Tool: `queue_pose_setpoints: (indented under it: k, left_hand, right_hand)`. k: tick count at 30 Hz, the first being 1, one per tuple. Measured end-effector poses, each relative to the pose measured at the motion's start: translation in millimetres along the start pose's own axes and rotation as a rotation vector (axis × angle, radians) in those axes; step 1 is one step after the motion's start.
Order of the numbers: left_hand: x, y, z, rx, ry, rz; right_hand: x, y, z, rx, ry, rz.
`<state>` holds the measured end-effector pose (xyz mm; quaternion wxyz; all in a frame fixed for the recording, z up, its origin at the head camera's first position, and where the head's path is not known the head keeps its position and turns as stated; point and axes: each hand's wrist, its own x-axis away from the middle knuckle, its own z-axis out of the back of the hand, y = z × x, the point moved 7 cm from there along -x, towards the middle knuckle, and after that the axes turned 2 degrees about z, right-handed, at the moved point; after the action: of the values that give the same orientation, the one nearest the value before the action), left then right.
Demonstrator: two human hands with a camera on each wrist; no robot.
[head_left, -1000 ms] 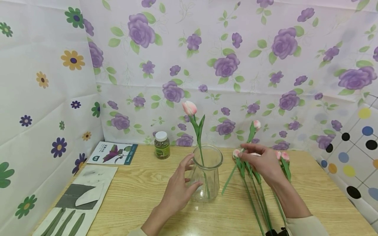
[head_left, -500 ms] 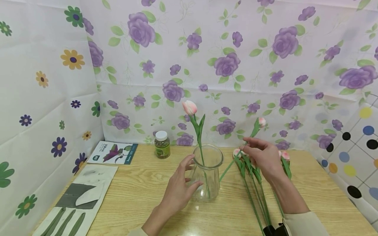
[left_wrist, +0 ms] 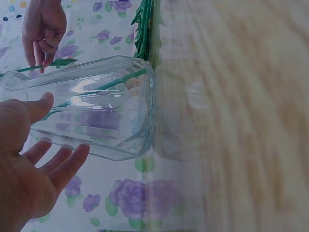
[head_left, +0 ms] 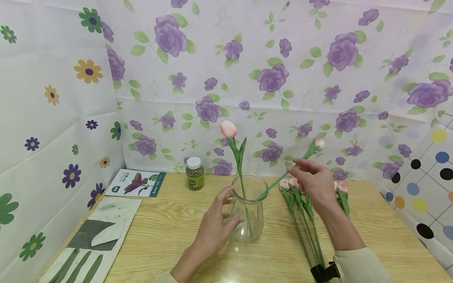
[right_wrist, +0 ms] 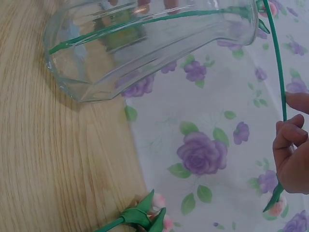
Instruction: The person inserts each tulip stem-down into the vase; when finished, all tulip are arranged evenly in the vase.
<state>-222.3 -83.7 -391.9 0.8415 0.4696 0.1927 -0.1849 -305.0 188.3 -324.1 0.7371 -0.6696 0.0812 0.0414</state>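
A clear glass vase [head_left: 255, 222] stands upright on the wooden table, with one pink-white artificial tulip [head_left: 227, 129] leaning in it. My left hand [head_left: 215, 224] holds the vase from its left side, thumb in front and fingers spread around the glass. Between the thumb and fingers of my right hand [head_left: 315, 182] is the green stem of a second tulip [head_left: 311, 150]. That stem slants down to the left, its lower end at the vase's rim [right_wrist: 256, 24]. In the right wrist view the held tulip's bloom [right_wrist: 277, 205] lies beyond the hand.
Several more tulips [head_left: 293, 196] lie on the table [head_left: 170, 232] beneath the right forearm. A white-capped jar [head_left: 194, 175] stands at the back, left of the vase. A leaflet [head_left: 136, 183] and a printed sheet [head_left: 93, 236] lie at the left. Floral cloth [head_left: 198, 78] hangs behind.
My right hand has raised the held tulip and tilted it further, bringing the stem's lower end from beside the vase up to its rim. My left hand has stayed on the vase.
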Motion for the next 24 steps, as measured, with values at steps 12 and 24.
queue_pose_setpoints:
  k: [12, 24]
  left_hand:
    - [0.6, -0.5, -0.7, 0.013, -0.005, 0.010]
    - [0.6, 0.4, 0.1, 0.029, -0.006, 0.001]
  right_hand:
    - [1, 2, -1, -0.039, 0.082, 0.016]
    - [6, -12, -3, 0.134, 0.187, 0.116]
